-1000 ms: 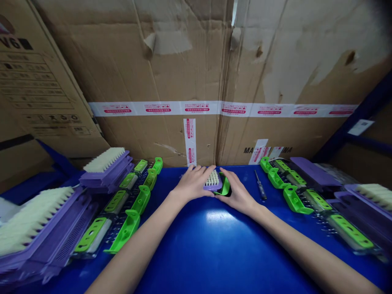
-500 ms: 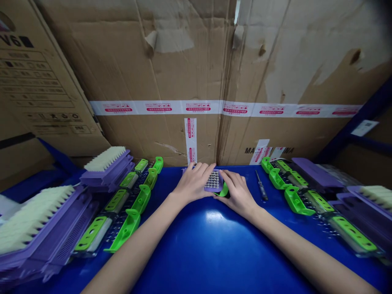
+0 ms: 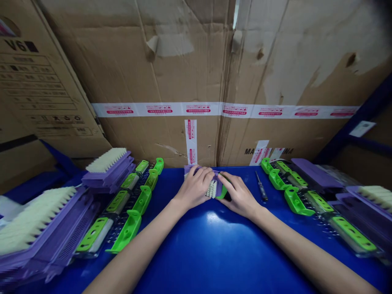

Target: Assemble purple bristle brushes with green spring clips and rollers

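The near part of the blue counter, on this side of the screwdriver, is glossy, so anything dropped there could slide. Well to the screwdriver's left and nearer the person, a pale-bristled block sits on stacked purple plates; a sleeve or elbow catching that pile could tip it. Between pile and screwdriver run wrapped green strips and loose green caps. The left forearm lies just beside the caps, so swinging outward could scatter them. To the screwdriver's right, another row of green caps faces a similar risk from the right arm.

Just left of the screwdriver, the small purple brush is held above the counter, tilted with its bristles towards the person. The left hand grips it from above, fingers curled over the body. The right hand pinches a green end piece against its right end; whether the two are joined is hidden. If the piece meets the end askew, hard pressing could make it slip or pinch a finger. The screwdriver itself, near the right hand, could roll if knocked. Beyond it, the cardboard wall leaves little room for knuckles pushing away.
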`<state>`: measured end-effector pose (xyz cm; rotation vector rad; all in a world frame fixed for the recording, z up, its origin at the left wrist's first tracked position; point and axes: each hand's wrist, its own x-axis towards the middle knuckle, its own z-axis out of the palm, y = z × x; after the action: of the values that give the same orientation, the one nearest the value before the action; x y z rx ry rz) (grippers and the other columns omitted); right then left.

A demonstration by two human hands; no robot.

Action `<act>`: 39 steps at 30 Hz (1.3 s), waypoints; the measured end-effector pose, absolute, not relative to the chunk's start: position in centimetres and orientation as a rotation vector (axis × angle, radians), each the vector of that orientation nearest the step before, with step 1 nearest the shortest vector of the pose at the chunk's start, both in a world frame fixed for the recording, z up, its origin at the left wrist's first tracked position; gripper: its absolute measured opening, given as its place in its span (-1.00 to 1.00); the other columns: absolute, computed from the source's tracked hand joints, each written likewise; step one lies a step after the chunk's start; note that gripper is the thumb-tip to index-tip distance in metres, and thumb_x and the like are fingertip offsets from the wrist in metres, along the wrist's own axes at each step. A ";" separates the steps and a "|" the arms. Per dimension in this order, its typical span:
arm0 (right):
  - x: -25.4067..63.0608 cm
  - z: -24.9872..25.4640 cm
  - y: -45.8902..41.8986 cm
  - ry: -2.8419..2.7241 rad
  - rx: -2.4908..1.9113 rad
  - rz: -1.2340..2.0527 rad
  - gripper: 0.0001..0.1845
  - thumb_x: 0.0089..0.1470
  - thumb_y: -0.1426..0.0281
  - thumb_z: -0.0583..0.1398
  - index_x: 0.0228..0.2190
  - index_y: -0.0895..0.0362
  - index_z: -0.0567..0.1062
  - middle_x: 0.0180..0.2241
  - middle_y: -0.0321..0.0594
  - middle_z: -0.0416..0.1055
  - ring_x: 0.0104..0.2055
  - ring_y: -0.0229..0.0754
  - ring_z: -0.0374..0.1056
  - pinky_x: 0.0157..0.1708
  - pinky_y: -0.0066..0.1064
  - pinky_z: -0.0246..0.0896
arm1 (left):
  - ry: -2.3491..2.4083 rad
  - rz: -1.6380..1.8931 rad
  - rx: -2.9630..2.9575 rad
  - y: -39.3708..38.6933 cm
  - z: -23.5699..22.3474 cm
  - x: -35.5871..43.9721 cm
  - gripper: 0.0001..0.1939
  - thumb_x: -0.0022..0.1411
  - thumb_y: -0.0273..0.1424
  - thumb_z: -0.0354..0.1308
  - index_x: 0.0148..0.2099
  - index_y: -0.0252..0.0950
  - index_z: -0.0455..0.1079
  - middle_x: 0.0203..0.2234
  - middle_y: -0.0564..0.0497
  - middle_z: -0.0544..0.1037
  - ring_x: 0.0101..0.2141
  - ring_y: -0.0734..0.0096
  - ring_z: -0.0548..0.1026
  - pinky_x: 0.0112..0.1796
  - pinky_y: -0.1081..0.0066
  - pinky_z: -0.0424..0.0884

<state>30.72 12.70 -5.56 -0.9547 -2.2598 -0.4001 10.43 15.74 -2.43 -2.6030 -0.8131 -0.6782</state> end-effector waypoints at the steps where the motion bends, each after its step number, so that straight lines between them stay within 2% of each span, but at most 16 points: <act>1: 30.7 -5.5 12.6 -2.260 -0.937 -0.427 -0.18 0.11 0.30 0.13 0.27 0.10 -0.16 0.07 0.13 0.21 0.08 0.09 0.19 -0.08 -0.05 0.22 | -0.807 -0.714 -2.571 15.8 -2.8 10.3 -0.49 0.09 -0.32 0.11 0.09 -0.36 0.18 0.02 -0.24 0.37 0.02 0.07 0.32 0.06 0.06 0.12; 7: 30.7 -5.5 12.4 -2.221 -0.895 -0.467 -0.22 0.12 0.35 0.13 0.26 0.03 -0.14 0.06 0.08 0.23 0.03 0.07 0.24 -0.11 -0.06 0.25 | -0.803 -0.847 -2.477 15.6 -4.0 10.1 -0.48 0.17 -0.29 0.03 0.16 -0.38 0.17 0.02 -0.20 0.41 0.03 0.10 0.34 0.02 0.12 0.18; 11: 30.8 -5.5 12.3 -2.204 -0.890 -0.428 -0.27 0.13 0.35 0.12 0.25 0.00 -0.08 0.07 0.05 0.25 0.04 0.06 0.25 -0.11 -0.07 0.24 | -0.824 -0.890 -2.485 15.5 -4.0 10.2 -0.48 0.15 -0.29 0.05 0.15 -0.36 0.21 0.00 -0.19 0.43 0.01 0.11 0.37 -0.01 0.13 0.20; 20: 30.8 -5.6 12.5 -2.236 -0.890 -0.341 -0.18 0.13 0.32 0.13 0.27 0.02 -0.20 0.11 0.03 0.24 0.10 0.05 0.21 -0.05 -0.04 0.21 | -0.834 -0.880 -2.504 15.7 -4.3 10.2 -0.47 0.11 -0.30 0.07 0.14 -0.34 0.25 0.00 -0.18 0.44 0.01 0.10 0.37 -0.01 0.10 0.20; 28: 30.8 -5.7 12.7 -2.253 -0.897 -0.290 -0.14 0.14 0.37 0.12 0.28 0.05 -0.28 0.17 0.07 0.16 0.15 0.03 0.16 -0.01 -0.05 0.22 | -0.828 -0.830 -2.468 15.6 -4.6 10.3 -0.40 0.11 -0.32 0.09 0.20 -0.32 0.15 0.01 -0.20 0.42 0.02 0.07 0.35 -0.02 0.12 0.22; 39: 30.8 -5.6 12.6 -2.258 -0.894 -0.266 -0.17 0.15 0.37 0.10 0.28 0.06 -0.27 0.17 0.10 0.14 0.16 0.02 0.17 -0.01 -0.06 0.23 | -0.807 -0.826 -2.495 15.4 -4.4 10.5 -0.43 0.13 -0.27 0.11 0.16 -0.37 0.17 0.01 -0.26 0.41 0.02 0.03 0.36 -0.03 0.07 0.25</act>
<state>30.79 12.61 -5.57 -0.8938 -2.2575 -0.2665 10.45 15.42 -4.38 -2.4950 -0.8075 -0.8256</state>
